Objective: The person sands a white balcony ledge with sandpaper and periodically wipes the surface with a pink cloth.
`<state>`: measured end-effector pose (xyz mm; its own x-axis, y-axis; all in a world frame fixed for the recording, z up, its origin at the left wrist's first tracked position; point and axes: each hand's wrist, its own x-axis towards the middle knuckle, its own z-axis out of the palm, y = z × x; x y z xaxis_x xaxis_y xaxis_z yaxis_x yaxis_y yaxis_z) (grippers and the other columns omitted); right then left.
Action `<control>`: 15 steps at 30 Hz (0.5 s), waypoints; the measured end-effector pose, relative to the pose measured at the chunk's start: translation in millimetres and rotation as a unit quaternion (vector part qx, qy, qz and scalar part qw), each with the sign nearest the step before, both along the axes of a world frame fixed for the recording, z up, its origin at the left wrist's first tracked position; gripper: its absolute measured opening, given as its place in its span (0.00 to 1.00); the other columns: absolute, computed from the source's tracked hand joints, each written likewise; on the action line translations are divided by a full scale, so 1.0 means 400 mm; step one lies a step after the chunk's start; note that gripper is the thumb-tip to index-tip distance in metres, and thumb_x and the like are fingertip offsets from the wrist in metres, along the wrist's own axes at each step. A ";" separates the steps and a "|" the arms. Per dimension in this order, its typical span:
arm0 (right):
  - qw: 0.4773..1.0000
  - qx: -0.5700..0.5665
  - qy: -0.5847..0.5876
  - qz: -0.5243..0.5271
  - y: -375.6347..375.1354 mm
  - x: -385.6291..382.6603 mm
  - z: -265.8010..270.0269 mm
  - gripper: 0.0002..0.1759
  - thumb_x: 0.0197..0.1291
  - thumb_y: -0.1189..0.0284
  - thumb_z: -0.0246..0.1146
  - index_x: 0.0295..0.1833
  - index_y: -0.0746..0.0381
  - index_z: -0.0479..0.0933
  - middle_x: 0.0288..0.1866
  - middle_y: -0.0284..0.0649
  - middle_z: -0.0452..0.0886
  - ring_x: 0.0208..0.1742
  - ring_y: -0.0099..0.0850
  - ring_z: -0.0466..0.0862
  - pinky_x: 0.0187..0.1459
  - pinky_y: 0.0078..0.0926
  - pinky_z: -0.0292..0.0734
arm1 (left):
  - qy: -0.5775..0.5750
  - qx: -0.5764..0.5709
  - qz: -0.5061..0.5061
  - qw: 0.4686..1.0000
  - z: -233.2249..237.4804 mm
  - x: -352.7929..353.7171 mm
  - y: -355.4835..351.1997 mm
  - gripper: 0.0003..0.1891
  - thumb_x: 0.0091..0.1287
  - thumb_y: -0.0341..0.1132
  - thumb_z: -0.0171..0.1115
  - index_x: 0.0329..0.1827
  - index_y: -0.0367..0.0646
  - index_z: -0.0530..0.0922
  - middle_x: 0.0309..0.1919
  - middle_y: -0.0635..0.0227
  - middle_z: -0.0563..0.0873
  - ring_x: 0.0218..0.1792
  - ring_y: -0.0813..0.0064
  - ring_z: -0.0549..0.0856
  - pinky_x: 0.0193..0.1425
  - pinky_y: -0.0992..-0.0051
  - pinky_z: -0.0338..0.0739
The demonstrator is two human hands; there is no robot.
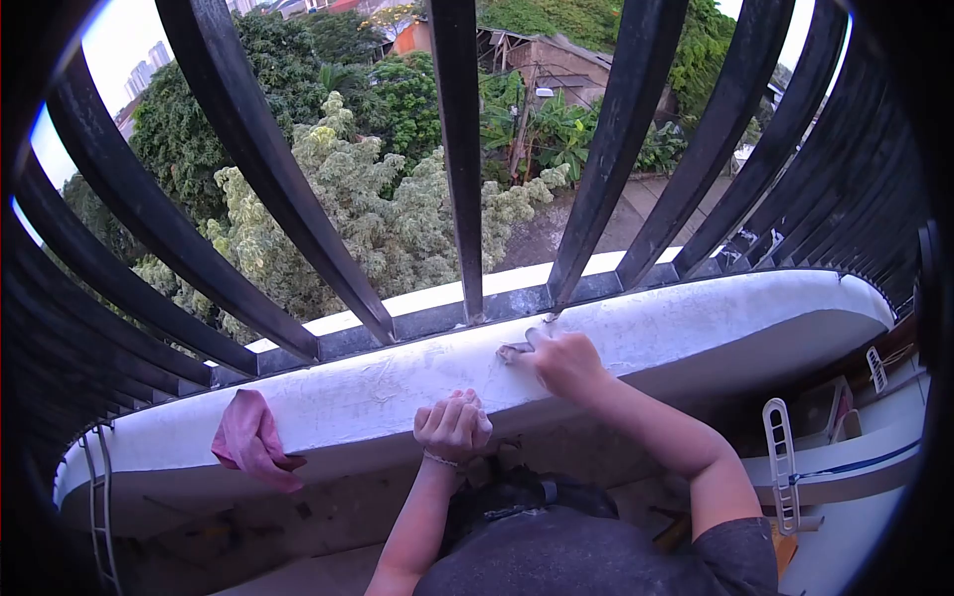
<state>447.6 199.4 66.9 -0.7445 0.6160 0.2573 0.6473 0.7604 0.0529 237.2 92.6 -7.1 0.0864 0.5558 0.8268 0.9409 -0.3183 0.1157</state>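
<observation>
My left hand [454, 427] is closed in a fist near the lower edge of a white ledge [636, 323]. A bit of whitish, putty-like material [484, 424] shows at its side, and the rest is hidden in the fingers. Against the ledge's top, my right hand [568, 363] is closed, its fingertips at the surface below the railing. Something greyish shows at those fingertips, too small to name. Uneven whitish smears and faint cracks mark the ledge around both hands. A pink cloth [250, 437] hangs over the ledge to the left.
Dark railing bars [460, 159] rise from a base rail along the ledge's outer side. A metal ladder [101, 507] stands at far left. A white slotted plastic piece [781, 467] and a blue strap [860, 465] are at lower right. Trees [368, 204] and buildings lie beyond.
</observation>
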 end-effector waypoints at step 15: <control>0.999 -0.024 0.025 0.028 0.027 -0.008 0.012 0.13 0.72 0.66 0.63 0.53 0.37 0.90 0.36 0.39 0.83 0.29 0.38 0.89 0.28 0.38 0.83 | 0.001 -0.013 0.021 1.000 0.001 0.005 0.001 0.07 0.64 0.37 0.61 0.28 0.51 0.82 0.31 0.72 0.89 0.32 0.74 0.88 0.39 0.68 0.71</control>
<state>444.6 210.1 71.8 -0.7651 0.5862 0.2664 0.6046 0.7964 -0.0159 239.3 92.9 -6.8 0.0645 0.5798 0.8122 0.9536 -0.2756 0.1210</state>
